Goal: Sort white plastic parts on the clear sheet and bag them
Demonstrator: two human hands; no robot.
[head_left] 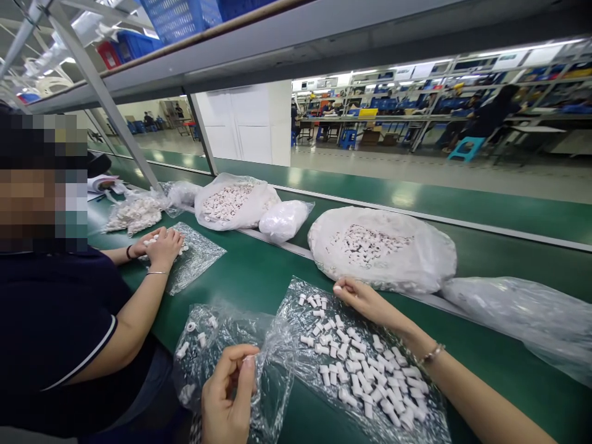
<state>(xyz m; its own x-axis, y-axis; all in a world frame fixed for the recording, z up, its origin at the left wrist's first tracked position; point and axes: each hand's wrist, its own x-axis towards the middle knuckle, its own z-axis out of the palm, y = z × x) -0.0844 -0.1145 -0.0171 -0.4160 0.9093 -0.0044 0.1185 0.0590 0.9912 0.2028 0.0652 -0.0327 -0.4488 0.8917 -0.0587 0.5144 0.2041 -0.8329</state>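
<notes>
At a green workbench, the wearer's two bare hands reach in from the bottom and right of the view, the left cut off below the wrist. The left hand, upright with its fingers curled, brings thumb and forefinger together in a closed pinch beside a crumpled clear bag; whether film or a small piece sits between the tips is hard to make out. The bag holds a few white fittings, blurred by its creases.

The right hand, its forearm slanting in from the lower right, hangs over the far edge of a clear plastic sheet, fingers bent inward and closed at the tips. A pale spot shows there, a piece or a nail, impossible to tell. Loose white T-shaped fittings lie scattered across the sheet, thickest toward its near right.

Just beyond rests a large bag of small parts, its contents clouded by the plastic. At left, a co-worker, face pixelated, cups white pieces in both hands.
</notes>
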